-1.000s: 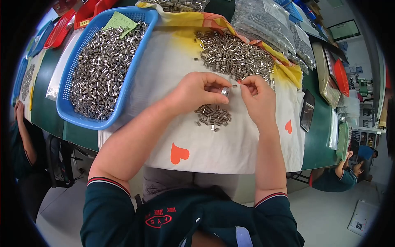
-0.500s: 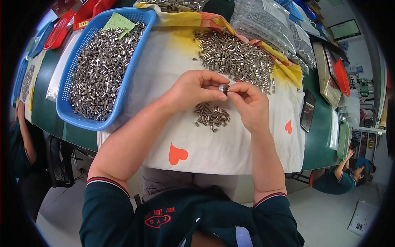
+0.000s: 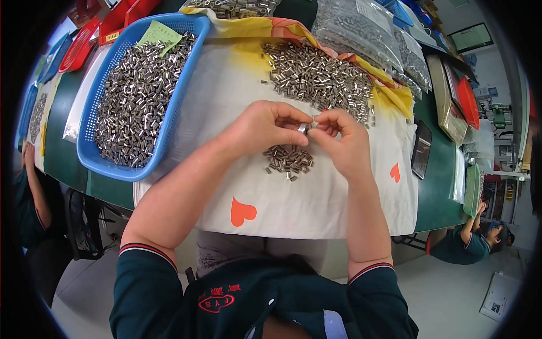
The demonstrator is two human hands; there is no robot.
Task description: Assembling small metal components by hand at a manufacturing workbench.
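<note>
My left hand (image 3: 268,123) is closed, thumb and fingers pinching a small round silvery metal piece (image 3: 303,128). My right hand (image 3: 345,138) meets it from the right, its thumb and fingertips pressed together close to the metal piece. Whatever lies in that pinch is too small and covered to name. Just below the hands a small heap of short metal sleeves (image 3: 289,162) rests on the white cloth (image 3: 293,212). Beyond my fingers spreads a larger pile of the same metal sleeves (image 3: 316,76).
At left stands a blue plastic basket (image 3: 84,150), full of metal sleeves, with a green paper slip (image 3: 160,35) on top. Clear bags of parts (image 3: 358,31) lie at the back. A dark phone (image 3: 422,150) is at right. Other people sit on both sides.
The round metal piece has tilted and turned in my left fingers. My right fingertips have shifted slightly beside it. Both forearms stay almost in place.
</note>
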